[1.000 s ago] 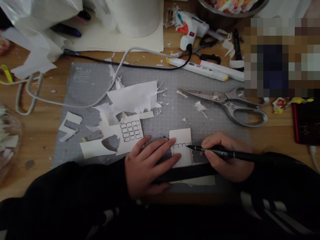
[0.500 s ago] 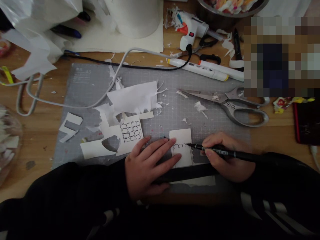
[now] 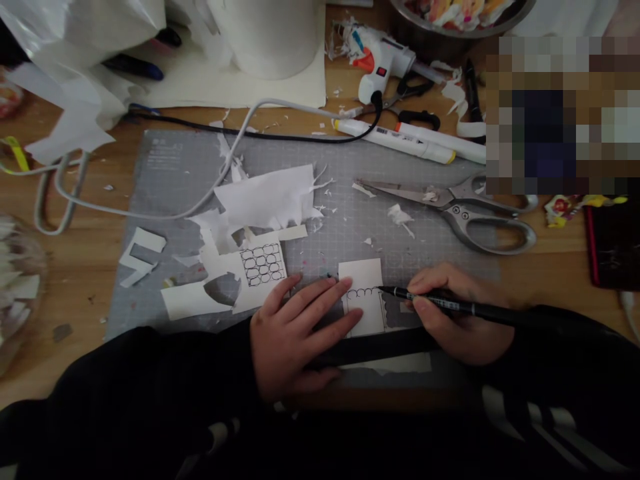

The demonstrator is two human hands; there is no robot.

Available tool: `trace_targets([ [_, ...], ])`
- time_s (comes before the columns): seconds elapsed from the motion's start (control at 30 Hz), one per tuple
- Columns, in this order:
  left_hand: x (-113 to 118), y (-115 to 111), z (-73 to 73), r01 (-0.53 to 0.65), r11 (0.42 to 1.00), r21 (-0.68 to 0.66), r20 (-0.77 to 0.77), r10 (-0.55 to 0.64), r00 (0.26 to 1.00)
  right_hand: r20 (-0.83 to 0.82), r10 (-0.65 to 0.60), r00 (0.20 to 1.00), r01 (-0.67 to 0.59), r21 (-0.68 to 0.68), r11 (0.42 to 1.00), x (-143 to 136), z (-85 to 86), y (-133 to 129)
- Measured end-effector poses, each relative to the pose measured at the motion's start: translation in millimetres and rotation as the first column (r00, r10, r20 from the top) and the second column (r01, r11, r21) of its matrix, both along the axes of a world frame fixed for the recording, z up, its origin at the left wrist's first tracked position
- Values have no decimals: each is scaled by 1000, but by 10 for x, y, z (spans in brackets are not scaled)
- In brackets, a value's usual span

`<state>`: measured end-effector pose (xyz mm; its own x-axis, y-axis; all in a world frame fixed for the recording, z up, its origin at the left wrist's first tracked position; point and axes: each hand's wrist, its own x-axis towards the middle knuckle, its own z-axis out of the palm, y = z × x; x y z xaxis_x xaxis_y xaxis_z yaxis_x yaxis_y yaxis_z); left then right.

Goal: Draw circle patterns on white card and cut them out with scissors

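Observation:
My right hand (image 3: 453, 313) grips a thin black pen (image 3: 445, 303), its tip at the right edge of a small white paper piece (image 3: 361, 272). A row of drawn scallops runs across that piece, and straight lines go down its sides. Fingers spread, my left hand (image 3: 303, 327) lies flat, its fingertips pressing the paper's left side. Below the drawn row, a dark strip crosses the paper's lower part. Left of my left hand, a white cut-out sheet (image 3: 230, 267) carries a grid of drawn ovals.
Large scissors (image 3: 450, 203) lie on the grey cutting mat (image 3: 175, 167) among paper scraps. Behind are a glue gun (image 3: 380, 63) with its cord, a yellow-tipped marker (image 3: 400, 140) and a metal bowl (image 3: 460, 30). A dark phone (image 3: 615, 240) lies at the right.
The pen tip has moved slightly right, to the paper's edge, and the scalloped line reaches further right. My left hand stays in place.

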<state>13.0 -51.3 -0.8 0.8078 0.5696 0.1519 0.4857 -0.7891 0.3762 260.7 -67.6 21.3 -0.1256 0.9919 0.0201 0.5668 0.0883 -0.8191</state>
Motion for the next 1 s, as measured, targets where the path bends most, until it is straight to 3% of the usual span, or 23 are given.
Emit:
trace_targets([
  [0.77,8,-13,-15,-14,1000,-9,32,14,999,-30,-21,999,20,-8,1000,1,-26,-30],
  [1.0,6,-9,-24,-10,1000,6,34,10,999,-108,56,993,-62,-51,997,14,-64,-69],
])
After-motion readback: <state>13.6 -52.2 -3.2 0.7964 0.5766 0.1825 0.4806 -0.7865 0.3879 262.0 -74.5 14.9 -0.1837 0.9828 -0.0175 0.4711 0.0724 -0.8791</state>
